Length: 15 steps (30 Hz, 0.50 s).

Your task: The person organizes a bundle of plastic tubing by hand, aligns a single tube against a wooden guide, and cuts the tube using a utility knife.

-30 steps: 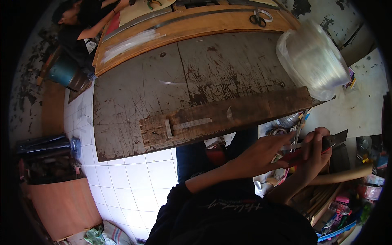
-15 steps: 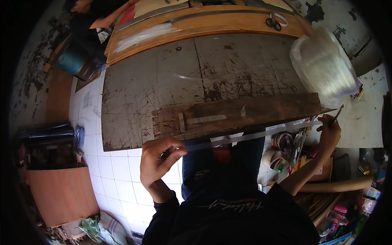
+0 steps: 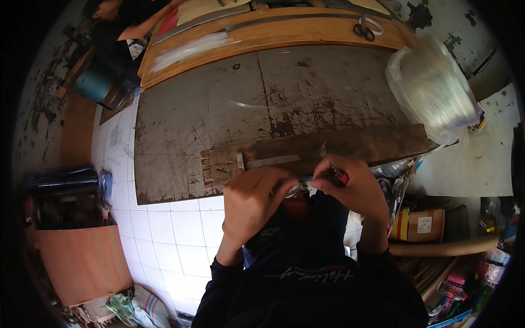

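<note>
My hands are close together over my lap, at the near edge of a dark wooden board (image 3: 361, 143). My left hand (image 3: 254, 202) is closed, with its thumb and forefinger pinching a clear plastic strip (image 3: 305, 179), of which only a short part shows. Opposite it, my right hand (image 3: 353, 186) pinches near the strip too. A small red-handled tool (image 3: 341, 176) is tucked in the fingers of that hand; its kind is mostly hidden. The board bears a small upright stop (image 3: 240, 160) near its left end and lies along the near side of the scratched grey tabletop (image 3: 180, 126).
A large roll of clear plastic strip (image 3: 432, 90) in a wrapper stands at the table's right end. Beyond, an orange wooden table (image 3: 284, 34) bears cut clear strips (image 3: 191, 50) and black scissors (image 3: 363, 30). Another person (image 3: 112, 33) is at the far left. A cardboard box (image 3: 421, 224) sits lower right.
My right hand has come in leftward from the table's right end, and my left hand has shifted right. The strip, earlier stretched long between them, now shows only briefly between my fingers.
</note>
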Each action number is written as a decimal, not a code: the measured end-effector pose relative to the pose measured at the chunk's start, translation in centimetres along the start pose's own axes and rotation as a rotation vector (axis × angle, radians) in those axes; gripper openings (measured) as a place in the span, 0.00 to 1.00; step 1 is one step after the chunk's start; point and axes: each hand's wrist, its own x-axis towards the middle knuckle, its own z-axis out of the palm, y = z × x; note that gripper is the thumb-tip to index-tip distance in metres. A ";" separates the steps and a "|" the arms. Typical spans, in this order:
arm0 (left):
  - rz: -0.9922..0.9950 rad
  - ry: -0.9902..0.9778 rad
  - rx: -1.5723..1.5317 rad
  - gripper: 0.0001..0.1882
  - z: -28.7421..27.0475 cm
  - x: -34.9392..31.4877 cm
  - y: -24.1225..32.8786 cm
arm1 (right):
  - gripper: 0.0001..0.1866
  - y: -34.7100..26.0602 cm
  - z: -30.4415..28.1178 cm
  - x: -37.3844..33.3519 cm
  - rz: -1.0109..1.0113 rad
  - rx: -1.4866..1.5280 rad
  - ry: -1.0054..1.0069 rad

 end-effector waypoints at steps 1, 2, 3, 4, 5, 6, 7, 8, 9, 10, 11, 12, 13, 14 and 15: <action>-0.007 0.003 0.004 0.07 -0.1 -0.4 -0.7 | 0.11 0.1 -0.2 0.4 0.039 -0.020 0.021; -0.059 0.041 0.059 0.06 -0.3 -0.9 -1.5 | 0.10 0.1 -0.2 0.8 0.078 -0.008 0.051; -0.111 0.079 0.112 0.06 -0.4 -1.4 -2.3 | 0.10 0.2 -0.1 1.2 0.078 -0.006 0.047; -0.166 0.111 0.081 0.06 -0.2 -2.1 -3.1 | 0.10 0.4 0.0 1.7 0.062 -0.065 0.047; -0.173 0.111 0.087 0.06 -0.4 -2.4 -3.3 | 0.10 0.5 0.1 2.2 0.043 -0.123 0.043; -0.216 0.176 0.129 0.06 -0.5 -2.6 -3.5 | 0.10 0.8 0.3 2.6 0.041 -0.119 0.036; -0.258 0.241 0.171 0.06 -0.7 -2.8 -3.5 | 0.10 1.1 0.6 2.9 0.035 -0.102 0.028; -0.296 0.266 0.178 0.05 -0.6 -2.9 -3.4 | 0.10 1.3 0.8 3.2 0.029 -0.087 0.020; -0.301 0.267 0.180 0.05 -0.5 -3.1 -3.5 | 0.10 1.3 0.9 3.4 0.028 -0.087 0.015; -0.330 0.291 0.216 0.06 -0.2 -3.4 -3.6 | 0.09 1.3 1.0 3.6 -0.012 -0.047 0.027; -0.358 0.315 0.250 0.06 0.1 -3.7 -3.7 | 0.09 1.4 1.1 3.8 -0.051 -0.008 0.040; -0.362 0.315 0.252 0.06 0.3 -4.0 -3.7 | 0.09 1.4 1.2 3.9 -0.051 -0.008 0.036; -0.351 0.309 0.273 0.07 0.5 -4.2 -3.7 | 0.08 1.6 1.4 3.8 -0.089 0.097 0.056; -0.340 0.301 0.292 0.09 0.7 -4.4 -3.8 | 0.08 1.7 1.6 3.8 -0.124 0.201 0.077; -0.343 0.299 0.291 0.09 0.9 -4.5 -3.9 | 0.08 1.4 1.6 3.7 -0.121 0.200 0.075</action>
